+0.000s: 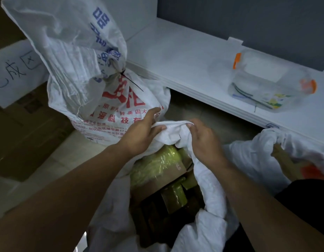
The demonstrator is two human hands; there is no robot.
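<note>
White woven plastic sack (210, 193) on floor, mouth open, brown cardboard boxes with yellow tape (173, 196) inside. Left hand (139, 131), right hand (204, 140) each pinch bunched far rim. Risk: slick weave slips from fingers, mouth flops open; box corners snag fabric.

Tiled floor (66, 160), tied sack (112, 106), open sack (208, 179)

Three white woven sacks — a tied sack (121, 99), an open sack (208, 179), a third sack (248, 157). One black cable tie (132, 81), one clear container (266, 84) with two orange clips (237, 60), one handwritten sheet (17, 73). Taped boxes (174, 195) inside the open sack overlap beyond counting.
</note>
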